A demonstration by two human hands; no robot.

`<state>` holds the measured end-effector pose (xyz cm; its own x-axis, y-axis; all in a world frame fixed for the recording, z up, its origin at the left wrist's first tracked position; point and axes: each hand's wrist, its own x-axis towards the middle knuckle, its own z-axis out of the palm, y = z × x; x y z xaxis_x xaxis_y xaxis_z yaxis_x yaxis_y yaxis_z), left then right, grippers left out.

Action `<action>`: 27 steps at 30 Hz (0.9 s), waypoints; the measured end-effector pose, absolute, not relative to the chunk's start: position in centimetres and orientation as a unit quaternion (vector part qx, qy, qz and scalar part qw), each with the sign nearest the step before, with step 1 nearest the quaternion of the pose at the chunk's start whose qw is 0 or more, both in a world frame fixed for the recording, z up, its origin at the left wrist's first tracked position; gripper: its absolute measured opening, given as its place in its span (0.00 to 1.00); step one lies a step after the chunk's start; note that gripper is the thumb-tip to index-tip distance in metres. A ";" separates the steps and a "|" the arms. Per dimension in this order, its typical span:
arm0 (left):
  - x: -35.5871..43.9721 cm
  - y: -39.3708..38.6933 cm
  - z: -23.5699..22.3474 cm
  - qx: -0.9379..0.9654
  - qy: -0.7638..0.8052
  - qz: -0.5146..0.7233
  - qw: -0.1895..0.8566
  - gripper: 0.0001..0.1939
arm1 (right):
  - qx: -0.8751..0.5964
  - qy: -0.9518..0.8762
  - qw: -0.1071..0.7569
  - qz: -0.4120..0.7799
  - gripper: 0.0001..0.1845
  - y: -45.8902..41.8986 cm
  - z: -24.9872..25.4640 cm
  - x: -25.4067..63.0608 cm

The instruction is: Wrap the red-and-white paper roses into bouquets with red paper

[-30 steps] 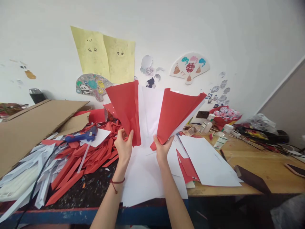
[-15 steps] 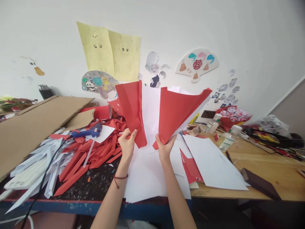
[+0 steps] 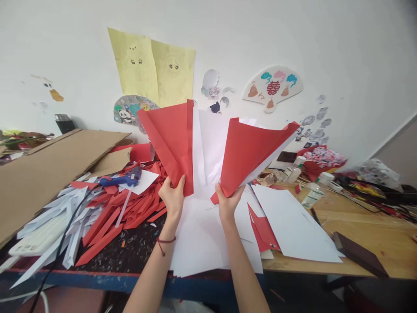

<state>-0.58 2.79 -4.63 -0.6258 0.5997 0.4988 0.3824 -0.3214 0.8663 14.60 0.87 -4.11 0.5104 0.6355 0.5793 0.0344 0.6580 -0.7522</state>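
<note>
A: Where's the red paper?
B: Two pcs, both held up over the white sheets [image 3: 208, 248], which lie at the front edge of the dark surface [image 3: 130, 251], nr its R end. L hand [image 3: 172, 200] pinches the L pc [image 3: 174, 145] low down, thumb in front. R hand [image 3: 230, 202] grips the R pc [image 3: 249, 156] by its lower end, thumb in front, other fingers behind. White paper shows b/w; can't tell if the pcs join.
A: Containers?
B: Red wrap [image 3: 314, 170] nr the wood surface's [image 3: 353, 217] back edge, w/ pink-white blooms [image 3: 324, 155] in it. Front bottle [image 3: 312, 195] and back bottle [image 3: 292, 171] stand left of it, both clear w/ white tops; contents unclear. Dark flask [image 3: 65, 125] back L, by the cardboard's [image 3: 65, 161] far edge; inside hidden.
A: Nr the L hand?
B: Heap of red strips [image 3: 104, 228], glue gun [image 3: 120, 179] on top. White strips [image 3: 73, 243] toward the dark surface's front L corner.
</note>
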 end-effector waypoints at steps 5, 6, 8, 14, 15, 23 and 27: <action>0.0 2.6 -4.1 0.446 0.603 0.661 -0.008 0.13 | -0.346 -0.452 0.797 0.200 0.42 1.1 -4.4 14.3; 0.3 2.6 -4.0 0.451 0.599 0.662 -0.018 0.12 | -0.346 -0.452 0.797 0.202 0.42 1.2 -4.4 14.2; 0.9 2.6 -4.0 0.461 0.584 0.668 -0.019 0.11 | -0.353 -0.450 0.796 0.198 0.41 1.2 -4.6 14.2; 2.2 2.5 -4.2 0.507 0.559 0.656 -0.024 0.06 | -0.365 -0.470 0.781 0.191 0.36 1.0 -4.8 13.8; 2.3 2.5 -4.2 0.514 0.557 0.652 -0.025 0.06 | -0.361 -0.472 0.780 0.196 0.35 1.0 -4.8 13.7; 2.3 2.5 -4.1 0.513 0.556 0.654 -0.033 0.12 | -0.347 -0.476 0.780 0.209 0.40 0.7 -4.8 13.5; 1.6 3.0 -4.3 0.507 0.596 0.620 -0.053 0.08 | -0.349 -0.468 0.786 0.202 0.41 0.3 -4.4 13.8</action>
